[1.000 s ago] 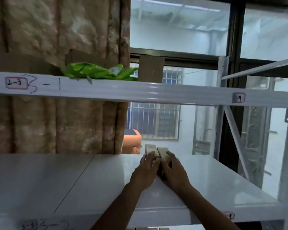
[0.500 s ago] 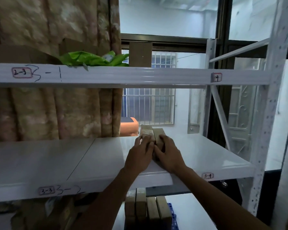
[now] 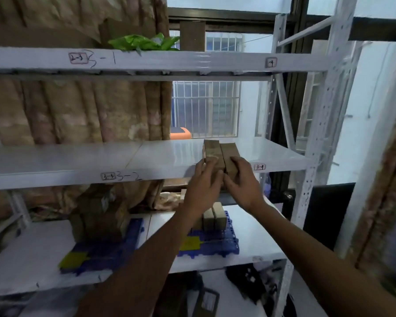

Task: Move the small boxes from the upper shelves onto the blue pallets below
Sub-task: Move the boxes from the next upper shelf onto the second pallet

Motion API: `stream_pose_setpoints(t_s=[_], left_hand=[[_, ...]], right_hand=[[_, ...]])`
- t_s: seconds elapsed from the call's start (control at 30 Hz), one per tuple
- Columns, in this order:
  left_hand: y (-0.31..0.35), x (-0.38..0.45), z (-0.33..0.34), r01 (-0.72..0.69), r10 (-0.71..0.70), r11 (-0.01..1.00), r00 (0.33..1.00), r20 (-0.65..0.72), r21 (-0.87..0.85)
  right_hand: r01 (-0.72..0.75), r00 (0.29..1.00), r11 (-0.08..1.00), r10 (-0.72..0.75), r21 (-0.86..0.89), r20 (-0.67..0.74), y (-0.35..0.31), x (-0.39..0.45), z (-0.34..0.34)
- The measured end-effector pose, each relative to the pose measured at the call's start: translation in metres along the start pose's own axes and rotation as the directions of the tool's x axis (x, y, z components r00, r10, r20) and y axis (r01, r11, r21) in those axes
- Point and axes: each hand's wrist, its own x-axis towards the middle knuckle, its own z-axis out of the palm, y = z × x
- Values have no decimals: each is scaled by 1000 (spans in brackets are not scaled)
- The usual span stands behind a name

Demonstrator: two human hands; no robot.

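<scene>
Two small brown boxes [image 3: 220,154] are pressed side by side at the front edge of the middle white shelf [image 3: 101,161]. My left hand [image 3: 204,184] grips the left box and my right hand [image 3: 242,181] grips the right one. On the shelf below, a blue pallet [image 3: 220,245] carries several small brown boxes [image 3: 212,217] standing in a row, partly hidden by my left forearm. A second blue pallet [image 3: 101,252] to the left bears a larger stack of brown boxes [image 3: 98,216].
The white rack's perforated right upright [image 3: 320,124] stands close to my right hand. A green bag [image 3: 142,42] lies on the top shelf. A patterned curtain [image 3: 78,106] hangs behind the rack, and dark objects lie on the floor under the lowest shelf.
Both hands have drawn the two boxes from deep on the middle shelf to its front edge. The view has tilted down, so the lower shelf and blue pallets show.
</scene>
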Motion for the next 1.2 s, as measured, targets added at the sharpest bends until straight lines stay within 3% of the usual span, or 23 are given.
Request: stream_pose_setpoints(t_s=[0.07, 0.3, 0.5, 0.67, 0.87, 1.0, 1.2], left_hand=[[5, -25, 5, -36, 36, 999, 999, -11, -35], [-16, -101, 31, 52, -50, 997, 998, 26, -52], [-68, -118, 71, 238, -220, 965, 963, 154, -111], [-118, -90, 114, 471, -445, 826, 882, 157, -309], [-185, -47, 173, 622, -599, 693, 778, 189, -366], [-224, -23, 200, 606, -593, 716, 790, 156, -347], [-258, -4, 224, 665, -661, 688, 740, 128, -292]], right_hand=[[29, 999, 1000, -29, 10, -27, 1, -24, -4], [-45, 999, 999, 45, -16, 18, 27, -101, 9], [-154, 979, 987, 147, 40, 141, 75, -126, 40], [-233, 957, 971, 221, 44, 189, 131, -108, 72], [-308, 926, 951, 295, 18, 237, 210, -64, 118], [-367, 898, 930, 356, -5, 257, 251, -35, 147], [-436, 862, 900, 419, -6, 284, 284, -8, 186]])
